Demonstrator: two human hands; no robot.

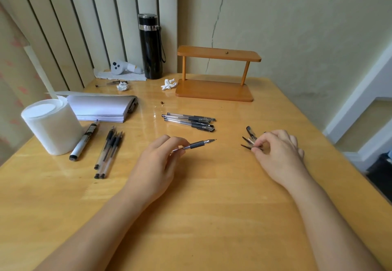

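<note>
My left hand point(161, 160) grips an uncapped gel pen point(197, 144) with a black rubber grip, its metal tip pointing right. My right hand point(277, 151) rests on the wooden table point(212, 217) and pinches one of several black pen caps point(250, 141) lying by its fingertips. Three capped pens point(188, 121) lie side by side beyond my hands. Three uncapped pens point(108, 154) lie to the left, tips pointing away from me.
A marker point(83, 141) lies beside a white tape roll point(52, 125) at the left. A paper stack point(101, 107), black flask point(151, 46), white controller point(125, 68), crumpled tissues point(168, 84) and a wooden two-tier stand point(215, 75) sit farther back.
</note>
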